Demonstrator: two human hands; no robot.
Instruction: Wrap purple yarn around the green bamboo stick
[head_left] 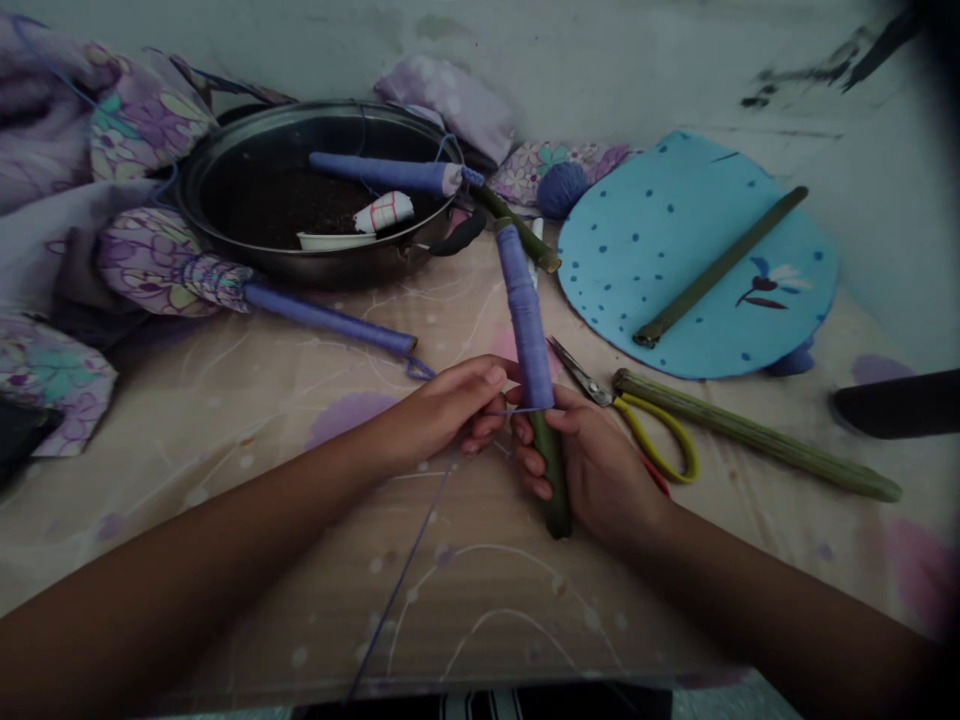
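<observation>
My right hand [600,465] is closed around the lower part of a green plant stalk [553,490], which stands nearly upright over the table. Blue-purple yarn [529,330] is wound in close turns along the stalk's upper part, down to just above my right fingers. Beside it, my left hand [457,405] pinches the strand of yarn [405,570] close to the lowest turn. From there the loose strand trails down to the table's front edge. Scissors [656,430] with yellow handles lie just behind my right hand.
A dark metal pan [300,265] holds a yarn-wrapped stick [382,175]. Left of centre lies a wrapped handle [330,318] tied to flowered cloth [154,260]. On the right are a blue dotted mat [622,250] bearing a stalk [724,265], and another stalk [765,435].
</observation>
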